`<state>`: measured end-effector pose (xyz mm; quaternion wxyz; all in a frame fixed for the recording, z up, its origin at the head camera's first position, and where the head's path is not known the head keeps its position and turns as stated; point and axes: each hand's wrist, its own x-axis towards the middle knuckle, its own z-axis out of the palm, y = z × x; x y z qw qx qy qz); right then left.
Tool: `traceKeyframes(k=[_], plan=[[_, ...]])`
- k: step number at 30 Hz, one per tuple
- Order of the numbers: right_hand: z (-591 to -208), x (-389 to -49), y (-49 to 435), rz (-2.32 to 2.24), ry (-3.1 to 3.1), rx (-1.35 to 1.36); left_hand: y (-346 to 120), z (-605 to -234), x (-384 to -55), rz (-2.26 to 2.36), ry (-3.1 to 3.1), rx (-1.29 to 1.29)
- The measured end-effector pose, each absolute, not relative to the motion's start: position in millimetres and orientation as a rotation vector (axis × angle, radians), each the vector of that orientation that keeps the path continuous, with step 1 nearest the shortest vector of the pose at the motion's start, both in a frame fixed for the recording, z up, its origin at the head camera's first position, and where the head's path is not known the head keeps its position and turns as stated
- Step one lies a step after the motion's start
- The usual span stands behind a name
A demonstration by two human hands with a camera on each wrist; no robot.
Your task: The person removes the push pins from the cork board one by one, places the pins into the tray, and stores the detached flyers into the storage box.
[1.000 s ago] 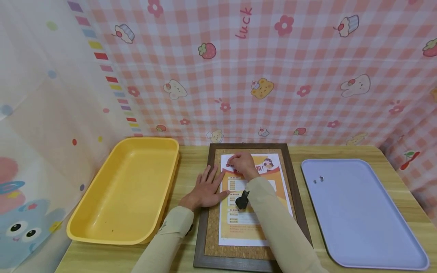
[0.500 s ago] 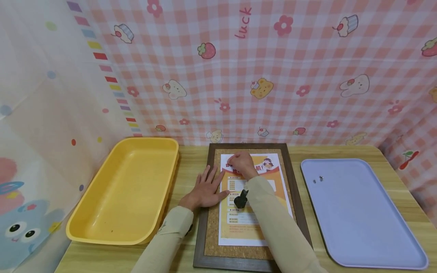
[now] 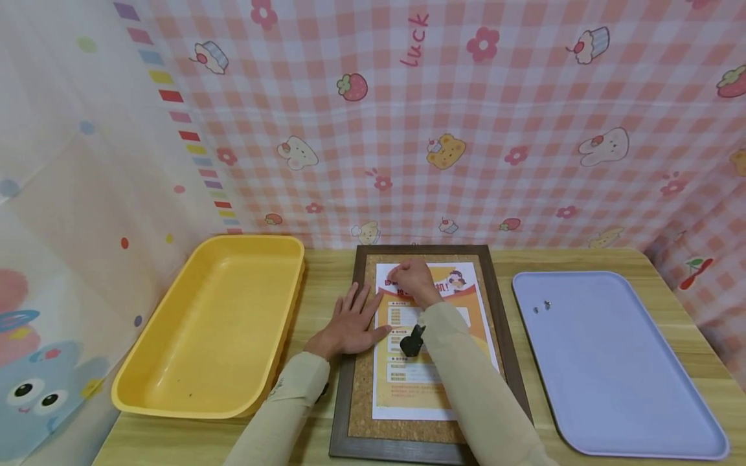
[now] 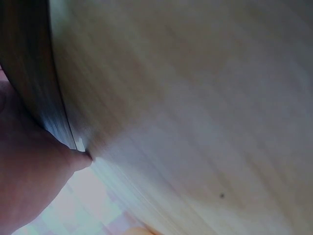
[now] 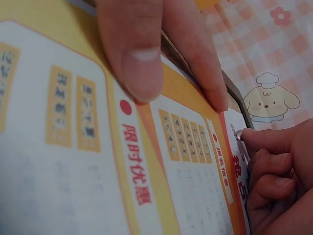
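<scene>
A printed poster [image 3: 410,404] lies on a framed cork board [image 3: 361,388]. My left hand [image 3: 351,327] rests with spread fingers across the board's left side, its fingertips and thumb on the poster's left edge. In the right wrist view, the left thumb [image 5: 143,73] and a finger [image 5: 195,58] lie flat on the print. My right hand [image 3: 415,281] is at the poster's upper left corner, fingers curled, holding a small silvery thumbtack [image 5: 239,134] against the paper, mostly hidden by the fingertips. The left wrist view shows part of the left hand [image 4: 34,171] beside the dark frame [image 4: 34,63].
A deep yellow bin [image 3: 221,323] stands to the left of the board. To the right lies a shallow lavender tray [image 3: 618,369] with two small silvery tacks [image 3: 546,305] near its upper left corner. A pink checked curtain [image 3: 443,116] hangs behind the wooden table [image 3: 323,265].
</scene>
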<state>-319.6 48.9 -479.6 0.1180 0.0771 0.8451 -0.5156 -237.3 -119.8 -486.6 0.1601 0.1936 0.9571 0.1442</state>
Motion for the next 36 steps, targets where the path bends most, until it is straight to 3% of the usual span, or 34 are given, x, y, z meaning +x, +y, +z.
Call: traceKeyframes(k=[36], plan=[[-485.5, -316.6, 54.7, -1.638, 2.443, 0.091, -120.8, -490.2, -237.9, 0.441, 2.739, 0.565]])
